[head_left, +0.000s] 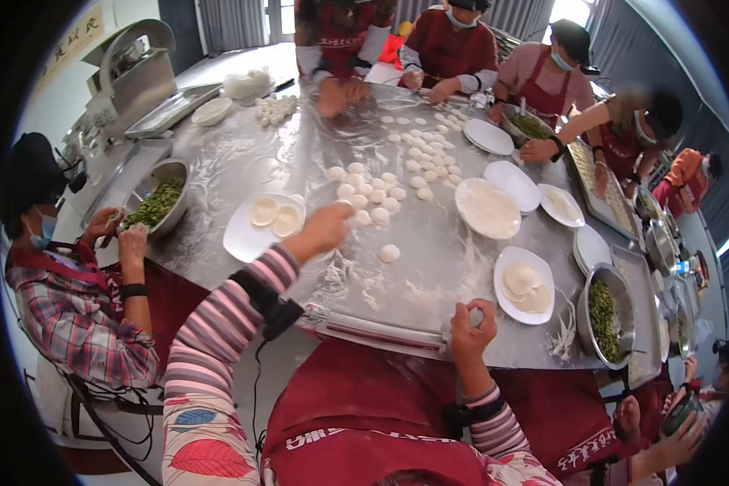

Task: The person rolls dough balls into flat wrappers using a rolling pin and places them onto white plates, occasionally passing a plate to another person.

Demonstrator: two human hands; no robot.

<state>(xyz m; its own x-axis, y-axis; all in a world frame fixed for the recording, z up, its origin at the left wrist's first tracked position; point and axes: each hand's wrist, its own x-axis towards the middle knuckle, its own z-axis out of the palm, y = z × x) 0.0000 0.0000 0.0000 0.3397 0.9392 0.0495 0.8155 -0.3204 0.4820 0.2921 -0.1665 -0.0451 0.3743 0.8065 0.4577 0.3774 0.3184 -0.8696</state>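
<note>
While beside left grip (324, 231) — dough balls (377, 196)

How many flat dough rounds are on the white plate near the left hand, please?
2. The left round lies toward the far side of the plate; the right round is beside it, slightly nearer. Others may be hidden beneath.

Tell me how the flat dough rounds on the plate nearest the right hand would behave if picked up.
The dough rounds would probably be floppy and sag, since they look thin and soft. Lifting one might drag another along, as they overlap on the plate. They seem unlikely to roll, lying flat.
</note>
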